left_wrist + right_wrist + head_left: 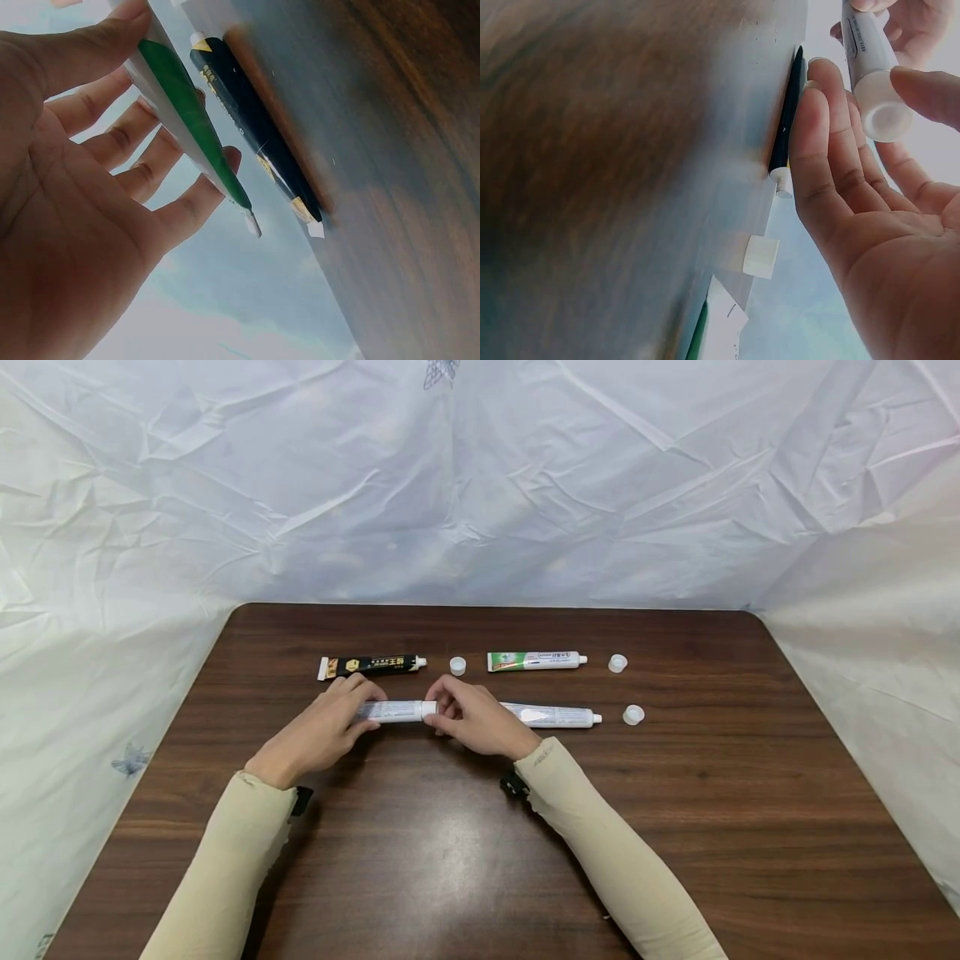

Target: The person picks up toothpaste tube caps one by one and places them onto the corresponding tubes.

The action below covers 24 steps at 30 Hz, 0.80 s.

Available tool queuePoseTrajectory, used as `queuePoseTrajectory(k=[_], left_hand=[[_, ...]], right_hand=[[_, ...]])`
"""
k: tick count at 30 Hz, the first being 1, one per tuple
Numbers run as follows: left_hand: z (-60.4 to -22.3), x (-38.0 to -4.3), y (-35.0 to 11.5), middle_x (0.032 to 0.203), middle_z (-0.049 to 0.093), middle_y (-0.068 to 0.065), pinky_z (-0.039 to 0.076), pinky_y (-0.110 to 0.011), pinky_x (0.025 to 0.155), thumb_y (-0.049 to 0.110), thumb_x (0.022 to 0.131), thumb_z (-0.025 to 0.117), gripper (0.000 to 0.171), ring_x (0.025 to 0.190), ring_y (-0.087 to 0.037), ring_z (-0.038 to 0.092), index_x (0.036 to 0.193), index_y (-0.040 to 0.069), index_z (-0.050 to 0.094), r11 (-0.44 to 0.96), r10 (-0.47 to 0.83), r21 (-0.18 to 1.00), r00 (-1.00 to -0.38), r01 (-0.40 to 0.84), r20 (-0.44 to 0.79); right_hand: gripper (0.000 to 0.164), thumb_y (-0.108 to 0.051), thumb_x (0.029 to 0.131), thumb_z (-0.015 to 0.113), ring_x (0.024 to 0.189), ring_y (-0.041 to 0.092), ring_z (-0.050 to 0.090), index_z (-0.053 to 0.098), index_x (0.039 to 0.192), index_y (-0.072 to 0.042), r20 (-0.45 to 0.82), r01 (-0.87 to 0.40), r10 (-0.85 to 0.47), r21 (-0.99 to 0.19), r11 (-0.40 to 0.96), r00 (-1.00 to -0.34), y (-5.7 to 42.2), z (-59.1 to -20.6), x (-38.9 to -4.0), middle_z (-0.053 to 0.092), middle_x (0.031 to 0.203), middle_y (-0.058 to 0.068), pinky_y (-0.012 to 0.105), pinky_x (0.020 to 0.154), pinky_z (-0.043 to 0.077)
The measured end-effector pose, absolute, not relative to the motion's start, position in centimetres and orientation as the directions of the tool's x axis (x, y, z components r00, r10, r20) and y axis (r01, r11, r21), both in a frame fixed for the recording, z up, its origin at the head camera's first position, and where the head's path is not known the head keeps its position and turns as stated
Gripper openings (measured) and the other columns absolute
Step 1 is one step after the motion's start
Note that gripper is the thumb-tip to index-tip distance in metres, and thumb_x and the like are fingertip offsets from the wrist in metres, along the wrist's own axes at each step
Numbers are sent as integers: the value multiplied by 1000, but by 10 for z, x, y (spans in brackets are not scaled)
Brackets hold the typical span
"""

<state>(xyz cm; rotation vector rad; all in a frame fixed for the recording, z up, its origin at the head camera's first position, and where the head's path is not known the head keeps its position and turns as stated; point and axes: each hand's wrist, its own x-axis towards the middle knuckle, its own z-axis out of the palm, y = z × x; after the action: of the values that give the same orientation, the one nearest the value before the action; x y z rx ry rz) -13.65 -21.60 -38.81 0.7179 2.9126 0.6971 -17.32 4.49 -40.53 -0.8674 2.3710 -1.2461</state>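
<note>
My left hand (318, 731) holds a white and green toothpaste tube (397, 712) by its body, thumb on one side and fingers on the other. In the left wrist view the green stripe of the tube (180, 101) runs toward its flat end. A white screw cap (885, 112) sits at the tube's other end. My right hand (480, 720) pinches that cap between thumb and fingers. How far the cap is screwed on cannot be seen. A second white tube (558, 717), uncapped, lies partly behind the right hand.
Behind the hands lie an uncapped black tube (375, 666) and an uncapped green-and-white tube (536, 661). Loose white caps stand on the brown table (450, 877): one cap (457, 666) between these tubes, another cap (618, 663) at back right, and a cap (633, 715) nearer.
</note>
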Motion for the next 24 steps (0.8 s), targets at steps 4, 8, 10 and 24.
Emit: queuePoseTrajectory(k=[4, 8, 10, 24], left_hand=[[-388, -136, -216, 119, 58, -6, 45, -53, 98, 12, 99, 68, 23, 112, -26, 53, 121, 9, 61, 790, 455, 442, -890, 426, 45], [-387, -136, -216, 119, 58, -6, 45, -53, 98, 12, 99, 67, 23, 112, -26, 54, 121, 9, 61, 790, 455, 439, -889, 427, 46], [-387, -136, -216, 118, 58, -6, 45, -53, 98, 12, 99, 68, 23, 112, -26, 54, 121, 8, 61, 791, 453, 438, -890, 426, 47], [-386, -135, -215, 119, 58, -7, 44, -54, 98, 12, 99, 67, 23, 112, -26, 53, 121, 8, 61, 796, 451, 439, -892, 417, 28]], right_hand=[[19, -28, 104, 61, 81, 17, 68, 62, 117, -14, -6, -365, -632, -812, 456, -775, 44, -406, -173, 71, 91, 3, 27, 70, 53], [20, -28, 105, 59, 82, 19, 68, 63, 119, -13, 9, -369, -627, -815, 446, -779, 43, -406, -173, 71, 92, 4, 28, 71, 53], [21, -27, 105, 60, 83, 19, 68, 60, 121, -14, 17, -372, -631, -820, 435, -775, 44, -406, -173, 69, 92, 4, 28, 72, 53], [19, -26, 104, 62, 82, 21, 70, 58, 117, -13, -8, -357, -646, -829, 431, -763, 45, -406, -172, 70, 93, 8, 28, 70, 52]])
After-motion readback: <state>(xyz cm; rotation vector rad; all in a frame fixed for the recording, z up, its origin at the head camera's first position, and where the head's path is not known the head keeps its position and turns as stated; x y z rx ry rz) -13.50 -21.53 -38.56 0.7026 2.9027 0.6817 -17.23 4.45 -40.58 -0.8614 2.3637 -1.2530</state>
